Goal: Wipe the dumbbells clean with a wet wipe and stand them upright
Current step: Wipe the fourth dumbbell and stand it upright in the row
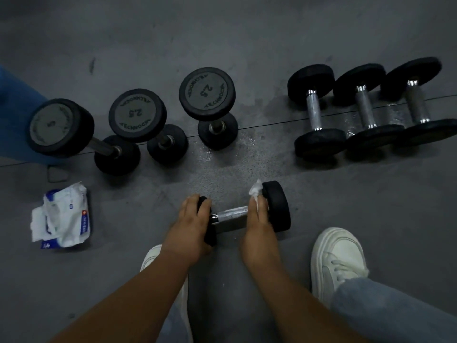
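Lower centre of the frame: a dumbbell [232, 215] is laid on its side on the floor [247, 33], its handle running left to right, with white shoes [337, 261] set to either side.
Left hand [195, 219]: curled over the left head and gripping it. This is judged to be a steadying hold, so that the round head cannot roll under the rubbing.
Right hand [258, 219]: fingers are closed on a crumpled white wipe [254, 190], which is pressed where the handle meets the right head. That joint is probably being cleaned.
Dumbbell make: round matt black heads, rubber by the look, are joined by a bright knurled metal handle.
Upper left: upright dumbbells [137, 115], three in number, are stood on end with flat grey faces and raised lettering turned up. They are taken as finished.
Upper right: lying dumbbells [366, 110], also three, are packed side by side with handles parallel. They are taken as waiting.
Floor surface: dark grey, finely speckled matting crossed by a seam. A damp sheen is seen between the two groups.
Left edge: an opened pack [64, 216] of soft blue-and-white film is crumpled, with white sheets pulled out. It is likely kept there for easy reach.
Progress: roughly half is judged done. The held dumbbell is not yet stood up.
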Tool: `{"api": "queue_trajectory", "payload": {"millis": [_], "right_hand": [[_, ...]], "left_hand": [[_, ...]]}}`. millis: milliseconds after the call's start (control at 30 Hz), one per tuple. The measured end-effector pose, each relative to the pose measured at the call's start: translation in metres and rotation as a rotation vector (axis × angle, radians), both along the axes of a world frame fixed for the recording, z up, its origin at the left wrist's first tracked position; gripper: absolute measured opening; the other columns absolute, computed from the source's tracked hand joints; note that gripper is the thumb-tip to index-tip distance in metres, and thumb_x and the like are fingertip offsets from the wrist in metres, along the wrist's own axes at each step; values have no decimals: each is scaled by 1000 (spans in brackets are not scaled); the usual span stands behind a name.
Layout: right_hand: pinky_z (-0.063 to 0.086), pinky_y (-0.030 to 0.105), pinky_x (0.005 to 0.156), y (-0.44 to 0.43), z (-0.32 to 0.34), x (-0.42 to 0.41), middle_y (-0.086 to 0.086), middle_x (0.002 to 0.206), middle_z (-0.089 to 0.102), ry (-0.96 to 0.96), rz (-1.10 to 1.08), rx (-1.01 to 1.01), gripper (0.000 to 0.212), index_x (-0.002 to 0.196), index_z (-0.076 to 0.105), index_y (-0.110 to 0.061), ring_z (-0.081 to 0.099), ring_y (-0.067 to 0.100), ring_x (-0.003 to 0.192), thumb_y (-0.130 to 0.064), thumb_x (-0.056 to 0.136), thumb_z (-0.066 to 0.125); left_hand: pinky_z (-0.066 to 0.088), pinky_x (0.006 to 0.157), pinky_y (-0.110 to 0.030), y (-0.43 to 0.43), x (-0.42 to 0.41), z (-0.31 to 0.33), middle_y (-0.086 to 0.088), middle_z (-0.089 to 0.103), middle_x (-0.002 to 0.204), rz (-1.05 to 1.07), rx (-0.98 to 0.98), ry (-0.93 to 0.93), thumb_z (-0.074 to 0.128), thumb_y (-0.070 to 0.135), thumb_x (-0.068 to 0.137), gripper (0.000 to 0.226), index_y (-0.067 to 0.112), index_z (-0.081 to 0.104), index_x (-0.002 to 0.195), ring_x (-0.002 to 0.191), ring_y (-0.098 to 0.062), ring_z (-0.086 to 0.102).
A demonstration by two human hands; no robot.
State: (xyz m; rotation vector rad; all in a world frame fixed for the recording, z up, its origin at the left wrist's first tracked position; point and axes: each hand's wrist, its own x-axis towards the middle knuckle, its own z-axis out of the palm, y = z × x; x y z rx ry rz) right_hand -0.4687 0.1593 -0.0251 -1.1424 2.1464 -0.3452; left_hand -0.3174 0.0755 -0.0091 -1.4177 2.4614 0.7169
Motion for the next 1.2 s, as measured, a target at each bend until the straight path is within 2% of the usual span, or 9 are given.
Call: {"api": "queue_trajectory", "payload": {"millis": [100, 300, 400, 500, 667, 767, 933, 1067, 1200], "right_hand": [[47, 30, 100, -6, 1, 4, -9, 160, -17, -30, -98, -2, 94, 156, -1, -20, 49, 25, 126, 5, 85, 55], [45, 31, 97, -6, 2, -3, -11, 161, -18, -41, -54, 1, 87, 157, 3, -19, 48, 26, 128, 4, 87, 50], [42, 31, 102, -17, 9, 3, -9, 162, -8, -29, -121, 24, 81, 156, 7, -17, 41, 27, 133, -1, 90, 51], [38, 28, 104, -5, 12, 13, -6, 162, -8, 4, -63, 45, 80, 156, 6, -15, 32, 26, 136, 0, 91, 48], [45, 30, 94, -22, 12, -5, -10, 162, -7, -48, -139, 84, 78, 156, 9, -18, 51, 25, 125, -3, 91, 49], [47, 29, 96, -1, 12, 8, -14, 161, -10, -60, -90, 15, 82, 156, 10, -19, 52, 24, 121, 4, 87, 49], [45, 28, 86, -26, 10, -8, -13, 160, 6, -171, -203, 43, 69, 150, 27, -22, 58, 24, 114, -1, 88, 48], [42, 18, 89, -4, 9, 7, -15, 159, 8, -135, -130, -80, 72, 149, 31, -22, 51, 17, 121, 4, 85, 51], [51, 33, 85, -29, 8, -7, -10, 153, 20, -196, -211, 32, 62, 142, 36, -24, 59, 26, 106, -2, 86, 51]], "left_hand": [[51, 97, -44, 0, 1, -1, -7, 18, 152, -21, -5, -11, 87, 28, 56, 105, 18, 33, 146, 143, -28, 23], [52, 96, -42, -1, -1, 4, -4, 13, 154, -5, 9, -35, 86, 30, 60, 106, 21, 29, 149, 144, -24, 19], [50, 98, -44, -2, -1, 5, -6, 15, 154, -9, 24, -21, 85, 25, 57, 106, 19, 31, 148, 144, -27, 20], [50, 98, -44, -2, -2, 4, -5, 13, 154, -12, 7, -22, 86, 27, 57, 107, 20, 29, 148, 144, -26, 18], [47, 103, -44, -2, -3, 7, -6, 11, 155, -12, 29, -18, 86, 26, 60, 105, 19, 29, 149, 145, -25, 16], [49, 100, -44, -2, -1, 4, -4, 12, 152, -15, 11, 9, 85, 27, 57, 105, 20, 31, 146, 143, -27, 21], [50, 99, -39, -1, -1, 6, -5, 15, 153, -15, 10, -5, 85, 27, 59, 103, 19, 32, 147, 144, -26, 21], [51, 97, -40, 0, -1, 6, -4, 15, 153, -20, 5, -1, 84, 27, 58, 103, 19, 33, 146, 143, -27, 24], [49, 99, -36, 0, -2, 9, -5, 14, 154, -21, 21, -22, 84, 26, 61, 102, 19, 31, 147, 143, -25, 20]]}}
